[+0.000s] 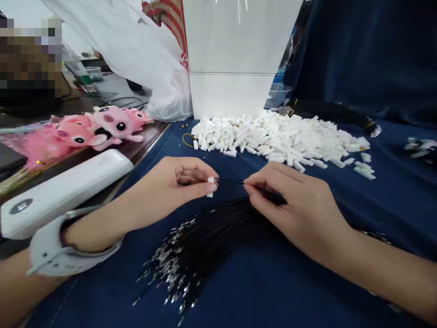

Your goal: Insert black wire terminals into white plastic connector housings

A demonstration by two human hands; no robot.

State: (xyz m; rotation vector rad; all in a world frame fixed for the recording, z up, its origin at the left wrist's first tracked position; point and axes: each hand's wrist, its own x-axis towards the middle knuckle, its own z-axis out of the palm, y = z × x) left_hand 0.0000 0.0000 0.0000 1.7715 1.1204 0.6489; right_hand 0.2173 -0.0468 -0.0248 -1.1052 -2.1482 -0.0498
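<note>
While the left hand (170,186) pinches a white tab (210,180), the right hand (300,196) pinches a black cord (232,180), seemingly to hold it straight, near a cord bundle (215,237) fanned within reach.

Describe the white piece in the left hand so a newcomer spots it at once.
On the navy cloth, find the heap of white pieces, then the left hand below and left of it. The white piece is pinched in those fingers, apart from the heap, with black cord stretching to the right hand.

Seemingly a workshop: white pieces (276,136), black cords (218,232)
</note>
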